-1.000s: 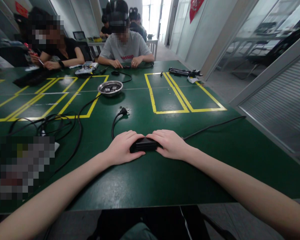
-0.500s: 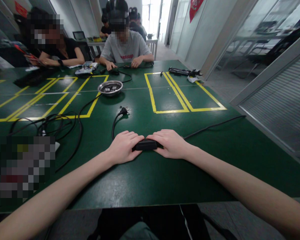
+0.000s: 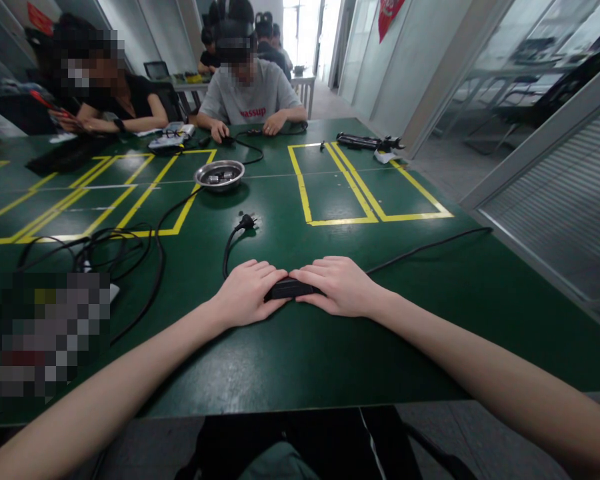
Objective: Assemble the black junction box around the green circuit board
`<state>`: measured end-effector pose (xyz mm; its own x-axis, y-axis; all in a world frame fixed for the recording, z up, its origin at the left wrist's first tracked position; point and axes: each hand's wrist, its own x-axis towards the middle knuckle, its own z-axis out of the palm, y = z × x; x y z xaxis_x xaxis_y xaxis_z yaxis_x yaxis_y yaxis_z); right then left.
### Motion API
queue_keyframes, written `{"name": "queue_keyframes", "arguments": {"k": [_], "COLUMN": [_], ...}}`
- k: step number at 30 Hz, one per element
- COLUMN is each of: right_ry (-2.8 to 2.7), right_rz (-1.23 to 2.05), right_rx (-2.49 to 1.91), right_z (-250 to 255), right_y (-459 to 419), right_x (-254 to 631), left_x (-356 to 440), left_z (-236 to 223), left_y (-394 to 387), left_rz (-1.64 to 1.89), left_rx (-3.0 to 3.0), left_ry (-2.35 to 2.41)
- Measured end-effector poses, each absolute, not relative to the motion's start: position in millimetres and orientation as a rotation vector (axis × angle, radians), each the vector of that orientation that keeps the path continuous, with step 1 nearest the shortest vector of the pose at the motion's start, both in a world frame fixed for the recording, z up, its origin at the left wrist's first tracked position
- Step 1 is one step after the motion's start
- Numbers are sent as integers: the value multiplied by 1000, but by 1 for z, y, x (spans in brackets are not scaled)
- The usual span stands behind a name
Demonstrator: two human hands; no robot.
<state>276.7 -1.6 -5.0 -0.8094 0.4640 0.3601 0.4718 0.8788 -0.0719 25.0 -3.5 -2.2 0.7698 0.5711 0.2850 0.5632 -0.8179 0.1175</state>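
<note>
Together, two hands; one adapter

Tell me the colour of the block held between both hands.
Black: the block shows best in the head view, between the fingers.

it's pretty dim tbh, with the far window blown out, soft glare on the green table and wide-angle stretch toward the edges.

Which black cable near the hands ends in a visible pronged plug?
The cable beyond the left hand, curving to its plug; neither the cord beyond the right hand nor the tangled cables shows prongs.
</note>
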Motion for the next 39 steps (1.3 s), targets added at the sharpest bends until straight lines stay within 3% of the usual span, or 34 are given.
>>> {"name": "queue_keyframes", "arguments": {"k": [13, 24, 34, 39], "right_ry": [-2619, -2546, -2503, -2455], "right_rz": [-50, -345, 134, 180], "right_rx": [-693, -616, -814, -781], "right_z": [-7, -9, -12, -12], "right_y": [0, 2, 1, -1], "right_x": [280, 282, 279, 278], "left_x": [26, 26, 25, 25], "left_z": [-1, 1, -6, -9], "left_y": [-7, -10, -6, -5], "left_rz": [576, 660, 833, 848], "left_rx": [2936, 2304, 2542, 2634], "left_ry": [969, 1177, 1115, 1096]}}
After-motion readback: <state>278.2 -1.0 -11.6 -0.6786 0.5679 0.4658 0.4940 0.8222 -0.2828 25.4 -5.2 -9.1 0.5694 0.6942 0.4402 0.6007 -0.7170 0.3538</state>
